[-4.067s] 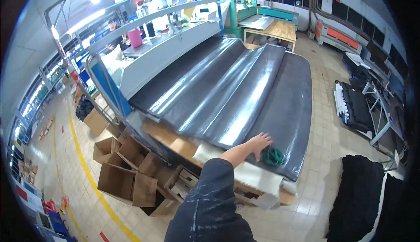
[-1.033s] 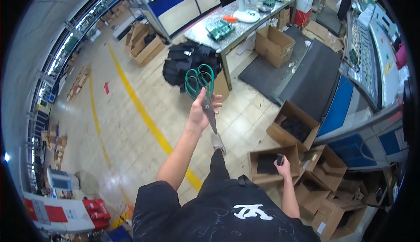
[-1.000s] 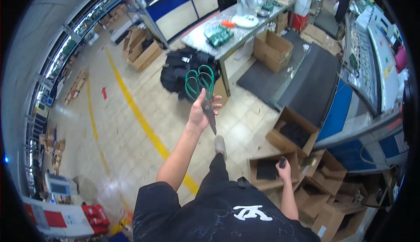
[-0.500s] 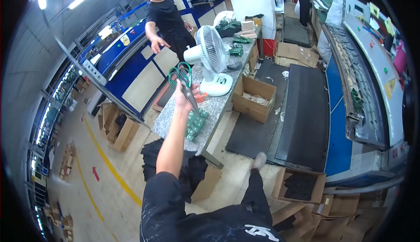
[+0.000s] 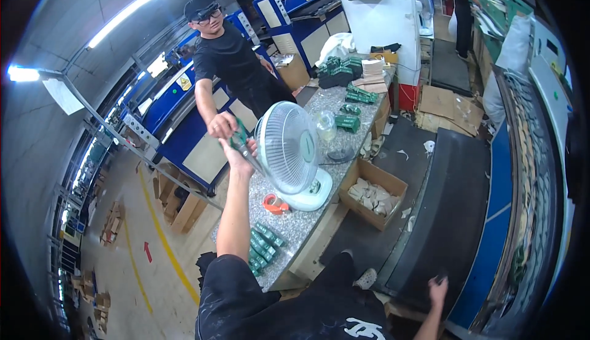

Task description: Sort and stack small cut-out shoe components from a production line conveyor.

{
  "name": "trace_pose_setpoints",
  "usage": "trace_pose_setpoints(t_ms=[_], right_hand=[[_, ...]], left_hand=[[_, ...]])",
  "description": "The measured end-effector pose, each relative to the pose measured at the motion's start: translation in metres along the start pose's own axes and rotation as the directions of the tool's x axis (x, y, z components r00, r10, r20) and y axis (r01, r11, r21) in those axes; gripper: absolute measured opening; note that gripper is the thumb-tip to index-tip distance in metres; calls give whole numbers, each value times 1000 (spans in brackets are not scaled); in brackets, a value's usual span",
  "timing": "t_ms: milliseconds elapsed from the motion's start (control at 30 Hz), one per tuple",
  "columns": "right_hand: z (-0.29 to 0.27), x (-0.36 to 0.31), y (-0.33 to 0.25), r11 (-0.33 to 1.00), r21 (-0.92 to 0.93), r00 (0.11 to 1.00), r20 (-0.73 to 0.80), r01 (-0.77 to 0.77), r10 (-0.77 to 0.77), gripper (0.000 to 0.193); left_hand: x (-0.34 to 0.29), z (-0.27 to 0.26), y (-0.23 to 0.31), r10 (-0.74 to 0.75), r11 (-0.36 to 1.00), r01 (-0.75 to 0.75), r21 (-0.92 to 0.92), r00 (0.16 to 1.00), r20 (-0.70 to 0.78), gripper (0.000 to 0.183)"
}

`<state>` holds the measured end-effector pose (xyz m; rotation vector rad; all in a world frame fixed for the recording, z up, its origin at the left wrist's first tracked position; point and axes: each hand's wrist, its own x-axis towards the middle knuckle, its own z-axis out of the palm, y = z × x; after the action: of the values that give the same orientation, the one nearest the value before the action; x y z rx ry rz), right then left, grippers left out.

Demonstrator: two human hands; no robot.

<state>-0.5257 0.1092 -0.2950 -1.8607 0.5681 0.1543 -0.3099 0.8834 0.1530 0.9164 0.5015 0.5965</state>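
Note:
My left hand (image 5: pixel 237 158), arm stretched forward, holds a pair of scissors (image 5: pixel 242 143) with green handles. A co-worker's hand (image 5: pixel 222 125) is at the handles from the far side, so both of us are touching the scissors. The blades point down toward a white table fan (image 5: pixel 287 146), which stands on a speckled stone-topped table (image 5: pixel 295 234). By the fan's base sits a roll of orange tape (image 5: pixel 275 203). Green banded bundles (image 5: pixel 263 246) lie near the table's close end. Low on the right, my right hand (image 5: pixel 437 289) is closed around something small and dark that I cannot make out.
Across the table stands the co-worker (image 5: pixel 236 63) in black. An open cardboard box (image 5: pixel 373 194) with pale scraps stands right of the table, beside a long dark mat (image 5: pixel 445 192). More green bundles (image 5: pixel 348 123) lie on the far table end. A machine (image 5: pixel 522 199) lines the right side.
My left hand has carried the scissors forward to the co-worker, whose hand has come onto the handles. My right hand has come into view. The view has shifted closer to the fan.

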Motion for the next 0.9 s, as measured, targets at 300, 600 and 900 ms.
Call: trace_pose_setpoints(t_ms=[300, 600, 900], right_hand=[[-66, 258, -93, 955, 268, 985, -146, 131, -94, 17], [-11, 190, -106, 984, -175, 983, -171, 34, -65, 53], [-15, 338, -151, 989, 76, 937, -320, -124, 142, 57]], left_hand=[[10, 27, 100, 318, 948, -317, -14, 947, 41, 103], [-64, 159, 2, 996, -52, -961, 271, -31, 84, 48], [-21, 445, -372, -211, 648, -393, 652, 730, 650, 19]])
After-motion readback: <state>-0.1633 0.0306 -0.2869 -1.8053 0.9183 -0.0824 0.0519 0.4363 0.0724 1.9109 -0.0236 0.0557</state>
